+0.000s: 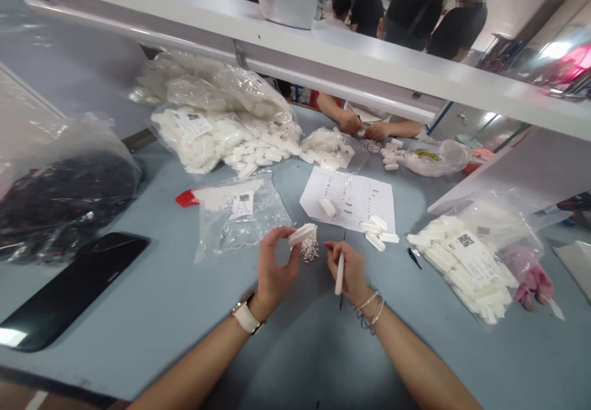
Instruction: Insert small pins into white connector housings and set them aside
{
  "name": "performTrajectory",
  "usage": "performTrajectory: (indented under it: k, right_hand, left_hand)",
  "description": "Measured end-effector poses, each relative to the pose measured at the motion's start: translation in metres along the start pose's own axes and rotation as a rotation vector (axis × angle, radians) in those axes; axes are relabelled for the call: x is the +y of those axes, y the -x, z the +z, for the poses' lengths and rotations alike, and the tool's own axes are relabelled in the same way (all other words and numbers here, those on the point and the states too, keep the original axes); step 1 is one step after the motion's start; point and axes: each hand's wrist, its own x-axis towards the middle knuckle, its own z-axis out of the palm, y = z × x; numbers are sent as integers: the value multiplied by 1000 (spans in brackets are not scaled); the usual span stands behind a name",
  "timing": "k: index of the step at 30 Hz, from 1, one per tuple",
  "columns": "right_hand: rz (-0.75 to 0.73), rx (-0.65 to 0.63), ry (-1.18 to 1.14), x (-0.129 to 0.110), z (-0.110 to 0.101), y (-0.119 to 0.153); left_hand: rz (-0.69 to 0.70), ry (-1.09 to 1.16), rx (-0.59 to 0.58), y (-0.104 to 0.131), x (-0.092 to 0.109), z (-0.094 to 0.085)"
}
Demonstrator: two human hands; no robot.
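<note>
My left hand (277, 265) pinches a white oblong plastic piece (302, 235) between thumb and fingers, just above a small pile of tiny pale parts (309, 249). To the right of that pile, my right hand (347, 268) is closed around a slim white pen-like stick (340, 273); its far end is hidden by the fingers, so its kind is unclear. Several similar white plastic pieces (377, 233) lie loose beyond my right hand. One more white piece (327, 207) rests on a printed sheet (355, 188).
Clear bags of white pieces lie at the back (203, 145) and right (466, 262). On the left are a flatter labelled bag (240, 213), a black glossy panel (78, 290) and a bag of dark parts (64, 188). Across the table, a co-worker's hands (364, 128) work below a shelf (360, 47).
</note>
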Motion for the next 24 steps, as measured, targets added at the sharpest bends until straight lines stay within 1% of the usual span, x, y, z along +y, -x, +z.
performTrajectory:
  k: [4, 6, 8, 11, 14, 17, 19, 24]
  right_hand:
    - [-288, -282, 339, 0, 1, -1]
    - [-346, -377, 472, 0, 4, -1]
    - [-348, -411, 575, 1, 7, -1]
    - [-358, -406, 639, 4, 10, -4]
    - [-391, -406, 603, 6, 10, -7]
    - [-403, -407, 565, 9, 10, -8]
    - [-383, -369, 556, 11, 10, -7]
    - [-285, -209, 473, 18, 9, -5]
  left_hand:
    - [-44, 16, -8, 0, -3, 2]
    - [-45, 21, -19, 1, -2, 3]
    - [-42, 31, -25, 2, -1, 3]
    - [-50, 37, -51, 4, -2, 2]
    - [-61, 28, -78, 5, -3, 2]
    - [-67, 43, -79, 6, -5, 2]
    - [-59, 56, -79, 5, -5, 3]
    - [-57, 48, -81, 5, -6, 2]
